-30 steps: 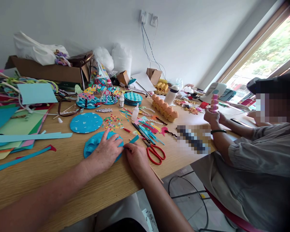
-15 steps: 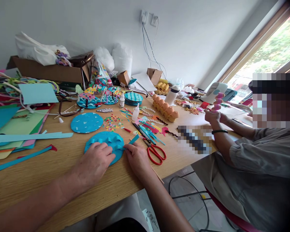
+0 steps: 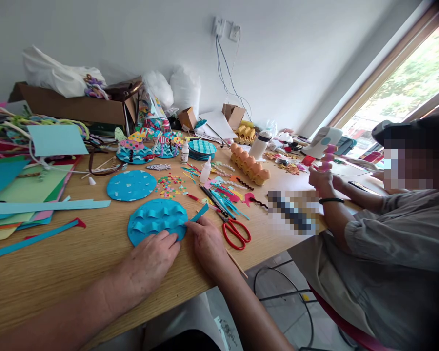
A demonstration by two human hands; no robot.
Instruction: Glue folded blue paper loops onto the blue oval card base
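A round blue disc [image 3: 137,222] lies on the table before me, with rows of wavy blue paper strips standing up from it. My left hand [image 3: 155,258] rests over the disc's near edge, fingers bent close together on it; the thumb and fingertips are partly hidden. At the disc's right edge my right hand [image 3: 209,243] pinches a blue paper strip [image 3: 199,213], whose free end points up and right. Red-handled scissors [image 3: 236,234] lie just right of that hand. Behind sits a second blue disc [image 3: 131,185] dotted with pale paper bits.
Coloured paper sheets [image 3: 51,183] are piled at left. Past the discs are confetti dots [image 3: 171,186], a glue bottle [image 3: 205,170], an orange egg carton [image 3: 250,165] and finished fish decorations [image 3: 135,148]. At right a co-worker [image 3: 388,234] holds pink carton pieces near a sewing machine [image 3: 325,139].
My left hand has drawn back toward the disc's near edge, uncovering more of the wavy strips. The right hand keeps its pinch on the strip, nearly unmoved.
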